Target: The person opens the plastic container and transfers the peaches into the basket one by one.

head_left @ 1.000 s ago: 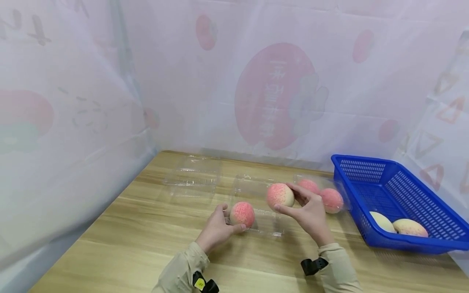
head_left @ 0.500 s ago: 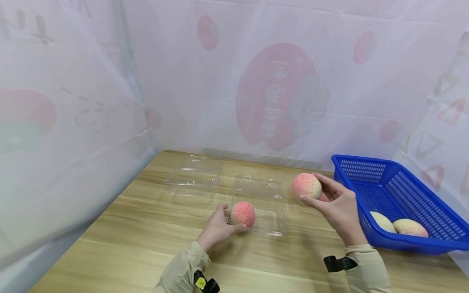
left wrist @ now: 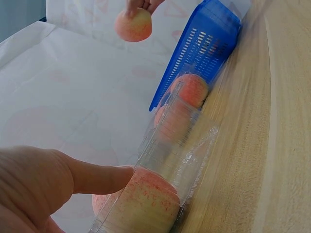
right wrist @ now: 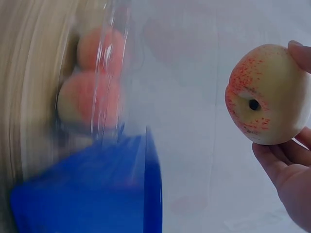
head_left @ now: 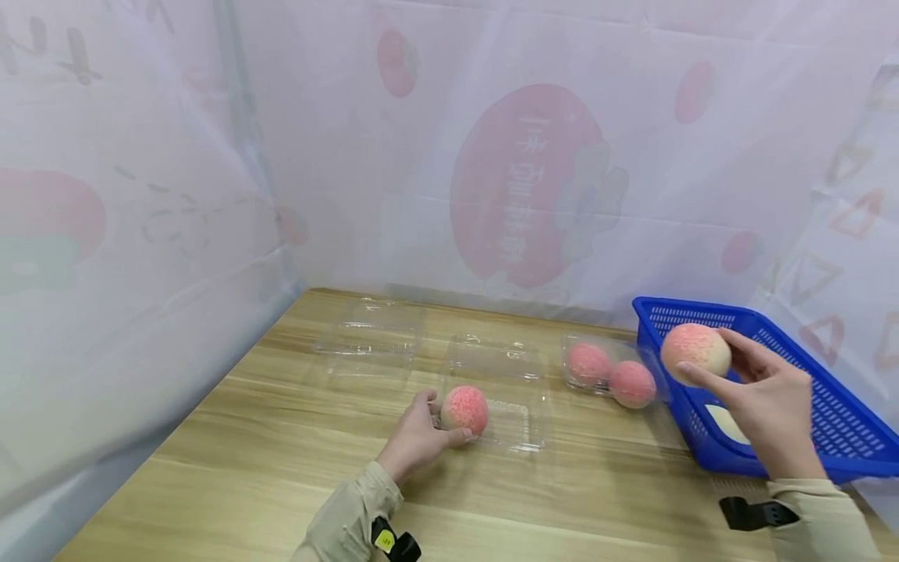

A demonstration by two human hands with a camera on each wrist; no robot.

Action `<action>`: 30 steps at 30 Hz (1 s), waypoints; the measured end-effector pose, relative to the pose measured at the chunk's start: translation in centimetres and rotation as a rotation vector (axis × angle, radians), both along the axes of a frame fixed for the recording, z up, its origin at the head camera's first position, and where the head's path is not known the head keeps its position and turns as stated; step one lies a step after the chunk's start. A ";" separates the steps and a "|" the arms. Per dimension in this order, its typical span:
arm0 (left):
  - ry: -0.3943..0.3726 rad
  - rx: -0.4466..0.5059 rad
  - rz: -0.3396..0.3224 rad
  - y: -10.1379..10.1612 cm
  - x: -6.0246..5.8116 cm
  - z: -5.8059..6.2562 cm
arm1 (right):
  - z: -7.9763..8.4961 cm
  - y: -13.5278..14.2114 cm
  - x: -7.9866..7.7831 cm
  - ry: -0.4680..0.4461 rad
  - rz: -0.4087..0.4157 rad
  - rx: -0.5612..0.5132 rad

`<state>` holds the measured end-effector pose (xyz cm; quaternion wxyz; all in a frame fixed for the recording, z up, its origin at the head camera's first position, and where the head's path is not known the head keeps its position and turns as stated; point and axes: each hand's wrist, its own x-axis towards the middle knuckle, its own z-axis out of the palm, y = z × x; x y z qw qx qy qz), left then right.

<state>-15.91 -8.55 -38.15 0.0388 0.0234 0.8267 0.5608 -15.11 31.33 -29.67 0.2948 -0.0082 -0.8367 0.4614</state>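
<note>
My right hand (head_left: 769,398) holds a pink-and-cream peach (head_left: 695,353) in the air over the blue basket's near-left side. In the right wrist view, a dark stem hole shows on this peach (right wrist: 267,99), with the thumb and fingers around it. My left hand (head_left: 419,437) grips another peach (head_left: 465,410) at the left end of an open clear plastic box (head_left: 509,425). The left thumb (left wrist: 104,178) lies across the box's rim and that peach in the left wrist view; the other left fingers are hidden there.
A clear box (head_left: 579,382) with two peaches stands left of the blue basket (head_left: 853,410). Inside the basket, a pale peach (head_left: 726,423) shows partly behind the right hand. Another open clear box (head_left: 372,336) lies at the back left, and a printed white curtain (head_left: 393,195) encloses the wooden table.
My right hand has carried its peach rightward from above the middle box, past the box with two peaches, to over the basket. The left hand has stayed in place on its peach.
</note>
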 end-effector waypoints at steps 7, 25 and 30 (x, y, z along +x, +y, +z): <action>0.010 0.000 -0.001 -0.2 -0.2 -0.1 | -0.5 5.0 -0.2 -0.074 -0.026 -0.059; -0.002 0.008 0.002 -0.2 -0.3 -0.2 | -7.3 17.5 -2.5 -0.246 -0.176 0.138; -0.003 0.000 0.005 -0.1 -0.3 -0.1 | -7.0 18.3 -2.0 -0.293 -0.304 0.095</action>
